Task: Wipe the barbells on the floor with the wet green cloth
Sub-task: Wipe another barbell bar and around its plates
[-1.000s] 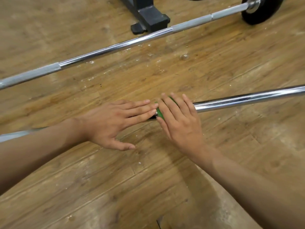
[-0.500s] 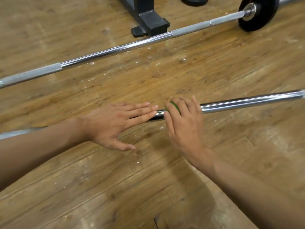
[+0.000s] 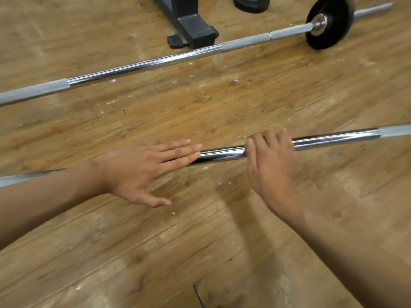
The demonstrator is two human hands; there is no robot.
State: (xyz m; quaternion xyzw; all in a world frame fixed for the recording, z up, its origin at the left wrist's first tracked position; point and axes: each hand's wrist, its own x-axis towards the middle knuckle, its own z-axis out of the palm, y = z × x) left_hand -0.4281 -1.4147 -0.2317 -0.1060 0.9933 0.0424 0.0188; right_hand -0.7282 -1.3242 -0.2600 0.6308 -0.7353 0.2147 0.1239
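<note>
The near barbell (image 3: pixel 222 154), a chrome bar, lies across the wooden floor in front of me. My left hand (image 3: pixel 142 170) rests flat on it with straight fingers, thumb spread toward me. To the right, my right hand (image 3: pixel 271 167) lies over the same bar with its fingers curled across the top. The green cloth is hidden under that hand in this frame. A far barbell (image 3: pixel 142 64) lies farther away, parallel to the near one, with a black weight plate (image 3: pixel 329 25) on its right end.
A black rack foot (image 3: pixel 193 30) stands just behind the far barbell at top centre. A loose black plate (image 3: pixel 251 4) lies beyond it. White specks and wet patches mark the floor (image 3: pixel 222 103) between the two bars.
My right hand has slid to the right along the near bar, opening a gap of bare chrome from my left hand. The green cloth, visible before, is now covered. My left hand stayed put.
</note>
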